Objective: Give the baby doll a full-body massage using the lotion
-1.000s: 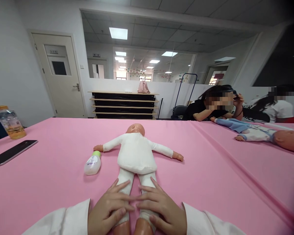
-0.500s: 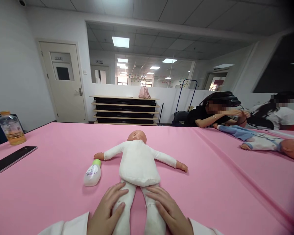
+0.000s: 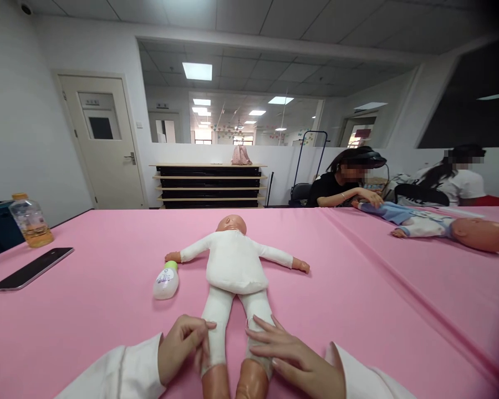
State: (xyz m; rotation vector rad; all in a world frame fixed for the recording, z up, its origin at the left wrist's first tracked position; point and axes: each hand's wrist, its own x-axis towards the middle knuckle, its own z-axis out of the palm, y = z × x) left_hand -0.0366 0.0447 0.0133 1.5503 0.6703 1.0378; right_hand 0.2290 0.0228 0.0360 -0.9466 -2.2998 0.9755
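Observation:
A baby doll (image 3: 237, 263) with a white cloth body lies on the pink tablecloth, its arms spread and its legs toward me. My left hand (image 3: 185, 343) is at the outer side of the doll's leg on the left, index finger stretched out, the other fingers bent and partly blurred. My right hand (image 3: 295, 352) rests open on the other leg around the knee, fingers spread. Below my hands show the doll's brown lower legs. A small clear bottle (image 3: 166, 282) with a green cap lies by the doll's hand on the left.
On the left are a phone (image 3: 33, 269) and a drink bottle (image 3: 32, 224) with an orange cap. At the right a person (image 3: 341, 185) reaches to another doll (image 3: 428, 221) in blue and white clothes. A fold (image 3: 378, 271) runs across the pink cloth.
Both hands have moved down the doll's legs toward me, from the thighs to about the knees and below. The doll's lower legs now show. The co-worker's hand has lowered to the other doll.

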